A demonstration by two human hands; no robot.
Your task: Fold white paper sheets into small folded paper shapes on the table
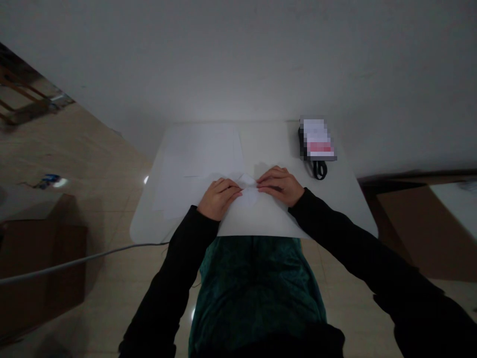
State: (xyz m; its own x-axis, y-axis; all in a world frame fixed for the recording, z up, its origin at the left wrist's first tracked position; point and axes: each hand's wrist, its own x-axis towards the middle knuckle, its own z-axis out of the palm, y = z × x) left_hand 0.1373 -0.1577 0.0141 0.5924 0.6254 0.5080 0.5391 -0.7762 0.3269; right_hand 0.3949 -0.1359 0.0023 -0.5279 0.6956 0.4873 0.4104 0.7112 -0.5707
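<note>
Paper (249, 195) between both grips (220, 199) (281, 185)

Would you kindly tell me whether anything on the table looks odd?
Nothing looks spilled. The loose white sheets at the left appear unevenly overlapped rather than squared up, and the black-strapped item at far right is pixelated, so its surface detail is hidden.

Dim overall, grey cast, low contrast. Wall (257, 59) brightest just above tabletop (268, 221), darker twd corners. Sm glare spots on floor (108, 166) L of tabletop. Faint soft shadow nr R hand (281, 186). Held paper (249, 198) nearly blends w/ tabletop. Sleeves (346, 233) ~blk, detail lost. Edges stretched (wide-angle) + soft. Tag (317, 134) pixelated.
</note>
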